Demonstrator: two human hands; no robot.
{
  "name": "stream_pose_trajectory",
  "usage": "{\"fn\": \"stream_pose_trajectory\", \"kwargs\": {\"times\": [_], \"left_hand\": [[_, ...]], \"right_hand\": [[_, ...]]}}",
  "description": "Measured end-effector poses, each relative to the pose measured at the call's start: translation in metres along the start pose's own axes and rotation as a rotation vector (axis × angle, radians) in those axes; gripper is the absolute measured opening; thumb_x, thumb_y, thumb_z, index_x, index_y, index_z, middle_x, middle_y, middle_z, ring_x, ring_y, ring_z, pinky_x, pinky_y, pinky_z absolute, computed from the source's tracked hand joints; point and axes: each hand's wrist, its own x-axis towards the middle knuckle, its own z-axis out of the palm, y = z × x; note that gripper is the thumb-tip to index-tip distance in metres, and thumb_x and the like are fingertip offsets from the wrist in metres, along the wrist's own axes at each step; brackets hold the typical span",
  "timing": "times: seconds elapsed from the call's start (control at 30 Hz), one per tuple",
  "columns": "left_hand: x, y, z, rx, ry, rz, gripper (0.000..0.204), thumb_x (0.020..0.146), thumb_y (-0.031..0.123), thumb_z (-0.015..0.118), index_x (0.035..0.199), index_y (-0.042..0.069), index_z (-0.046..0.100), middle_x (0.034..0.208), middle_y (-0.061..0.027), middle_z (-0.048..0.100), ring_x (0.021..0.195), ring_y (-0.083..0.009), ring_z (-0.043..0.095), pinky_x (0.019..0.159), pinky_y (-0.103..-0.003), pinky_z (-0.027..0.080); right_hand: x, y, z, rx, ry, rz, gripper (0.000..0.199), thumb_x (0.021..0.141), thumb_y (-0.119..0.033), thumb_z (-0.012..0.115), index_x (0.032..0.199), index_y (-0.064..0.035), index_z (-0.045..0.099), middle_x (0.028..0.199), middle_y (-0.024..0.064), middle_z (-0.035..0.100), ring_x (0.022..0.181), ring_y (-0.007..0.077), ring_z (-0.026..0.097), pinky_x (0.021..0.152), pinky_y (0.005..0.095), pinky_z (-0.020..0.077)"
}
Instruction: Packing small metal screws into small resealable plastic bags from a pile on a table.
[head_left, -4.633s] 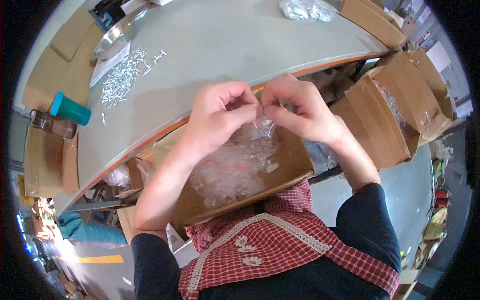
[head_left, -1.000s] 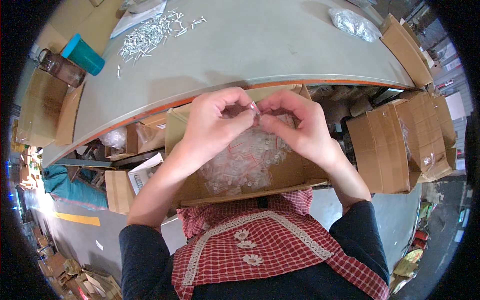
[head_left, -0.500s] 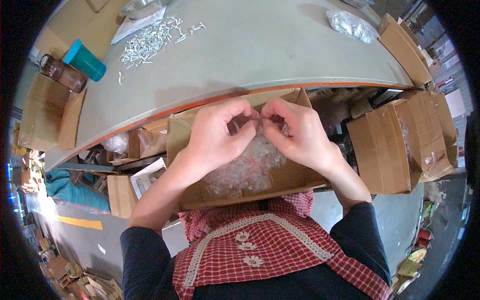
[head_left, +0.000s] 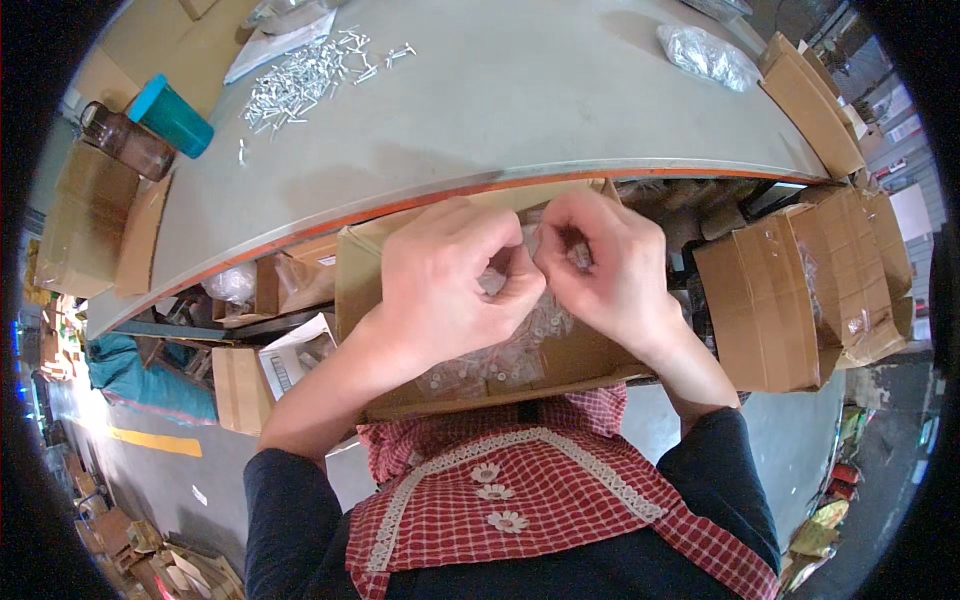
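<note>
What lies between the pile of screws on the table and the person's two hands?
In the head view, only bare grey table and its orange front edge lie between the pile of screws and the left hand and right hand.

A grey table [head_left: 520,110] with an orange front edge carries the things. Near its far left lies a spread heap of small silver screws [head_left: 300,75], partly on a white sheet [head_left: 275,40]. Just left of them a teal-lidded container [head_left: 170,115] lies beside a brown bottle [head_left: 125,140]. At the far right rest a clear plastic bag [head_left: 708,55] and flat cardboard pieces [head_left: 810,105].
</note>
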Motion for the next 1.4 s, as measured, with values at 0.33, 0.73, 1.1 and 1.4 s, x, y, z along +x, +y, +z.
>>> {"fn": "stream_pose_trajectory", "kwargs": {"times": [0.33, 0.73, 1.1, 1.4], "left_hand": [[0.006, -0.012, 0.001, 0.104, 0.063, 0.158, 0.044, 0.079, 0.018, 0.084, 0.117, 0.005, 0.067, 0.105, -0.0136, 0.072, 0.098, -0.0338, 0.07, 0.088, -0.041, 0.056], [0.007, -0.025, -0.012, -0.495, -0.248, -0.29, 0.041, 0.093, 0.025, 0.077, 0.121, -0.003, 0.067, 0.103, -0.0099, 0.074, 0.091, -0.0204, 0.071, 0.08, -0.032, 0.056], [0.024, -0.056, -0.045, -1.143, -0.068, -0.6, 0.026, 0.1, 0.019, 0.066, 0.12, 0.003, 0.062, 0.085, -0.0018, 0.064, 0.074, -0.0106, 0.061, 0.06, -0.025, 0.046], [0.035, -0.124, -0.053, 0.261, 0.126, -0.153, 0.025, 0.093, 0.028, 0.075, 0.098, 0.004, 0.067, 0.079, -0.0134, 0.066, 0.071, -0.0269, 0.065, 0.069, -0.035, 0.052]], "right_hand": [[0.003, 0.012, 0.004, 0.786, -0.1, 0.366, 0.018, 0.091, 0.0, 0.067, 0.108, -0.0011, 0.061, 0.093, 0.0039, 0.068, 0.084, 0.0068, 0.061, 0.073, 0.0224, 0.0483], [0.021, 0.01, -0.007, 0.206, -0.122, -0.13, 0.023, 0.078, -0.004, 0.077, 0.101, -0.0085, 0.071, 0.104, 0.0095, 0.067, 0.106, 0.028, 0.057, 0.099, 0.0414, 0.04], [0.075, -0.004, -0.006, 0.328, -0.132, -0.081, 0.008, 0.085, -0.007, 0.078, 0.091, -0.0109, 0.075, 0.101, -0.0024, 0.077, 0.144, 0.0283, 0.047, 0.124, 0.054, 0.008], [0.155, -0.019, 0.053, -0.048, -0.308, -0.614, 0.017, 0.083, -0.006, 0.072, 0.098, -0.0124, 0.076, 0.103, 0.0015, 0.075, 0.126, 0.0278, 0.058, 0.121, 0.0574, 0.0182]]}}
